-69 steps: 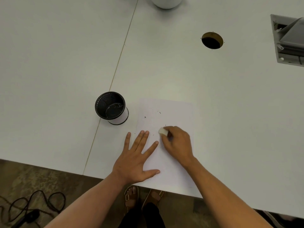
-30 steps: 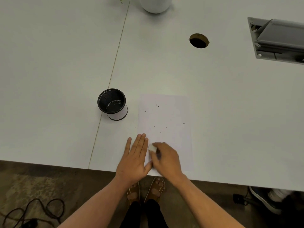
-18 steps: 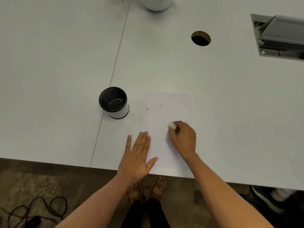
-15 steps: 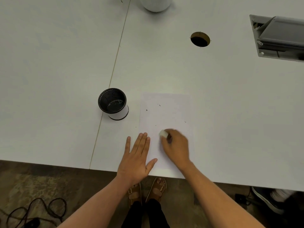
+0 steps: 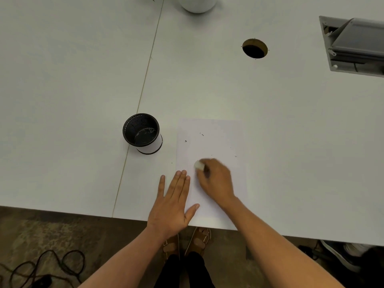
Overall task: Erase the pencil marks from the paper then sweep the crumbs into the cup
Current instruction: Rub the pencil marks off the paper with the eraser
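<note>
A white sheet of paper (image 5: 216, 140) lies near the table's front edge, with a few dark crumbs (image 5: 185, 141) scattered on its upper half. My left hand (image 5: 173, 202) rests flat, fingers apart, on the paper's lower left corner. My right hand (image 5: 217, 178) is blurred and grips a small white eraser (image 5: 199, 164), pressing it on the middle of the sheet. A black mesh cup (image 5: 142, 133) with a white lower band stands upright just left of the paper.
The white table (image 5: 83, 90) has a seam left of the cup, a round cable hole (image 5: 255, 48) at the back and a grey open hatch (image 5: 353, 46) at far right. A white pot (image 5: 197, 4) sits at the top edge. Cables (image 5: 41, 269) lie on the floor.
My right hand has rubbed the eraser back and forth over the paper's middle and lower part, now sliding left. My left hand has stayed flat on the sheet's corner.
</note>
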